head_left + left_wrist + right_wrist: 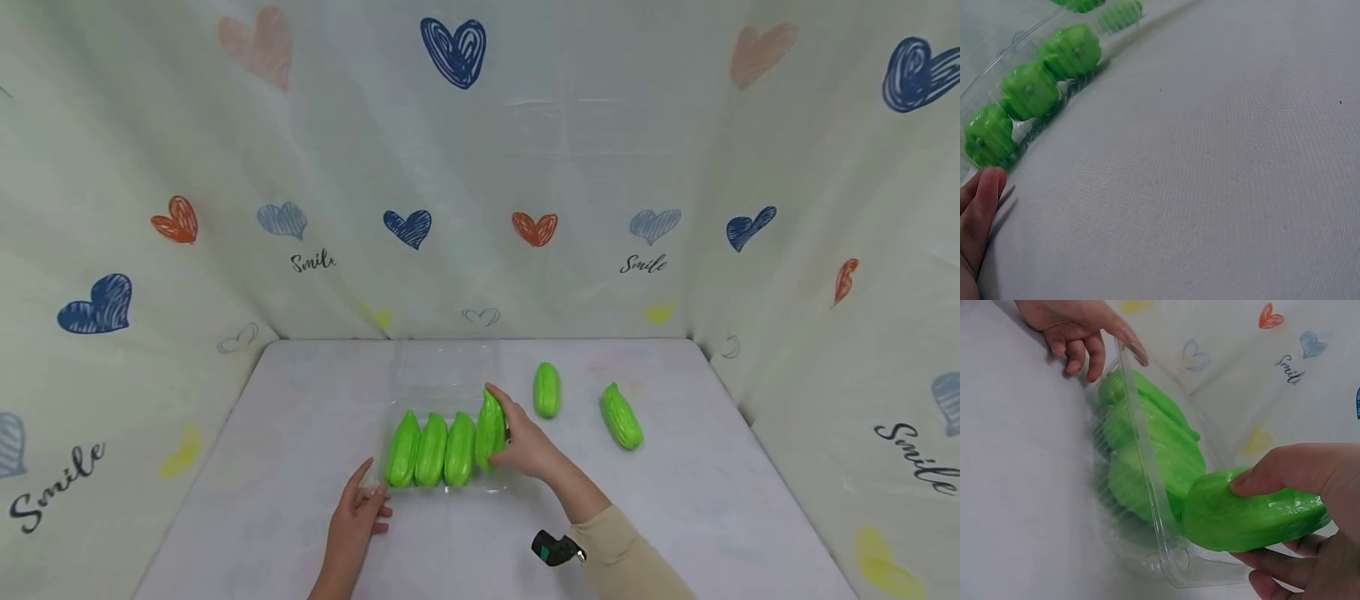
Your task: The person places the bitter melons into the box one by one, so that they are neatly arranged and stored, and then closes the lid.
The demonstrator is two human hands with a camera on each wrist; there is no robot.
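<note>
My right hand (525,446) grips a green ridged gourd (1241,512), thumb on one side and fingers beneath, at the right end of a clear plastic container (1147,456). The gourd is tilted and overlaps the container's rim in the right wrist view. Three similar gourds (431,450) lie side by side in the container. By its front left corner is my left hand (354,512), with relaxed fingertips at the plastic wall and the other fingers loosely bent. In the left wrist view only a few fingers (982,200) show, beside the nearest gourd (988,134).
Two more green gourds, one upright in view (547,390) and one slanted (622,417), lie on the white table (712,517) to the right. The container's open lid (446,367) lies behind it. A heart-printed curtain (480,158) surrounds the table's back and sides.
</note>
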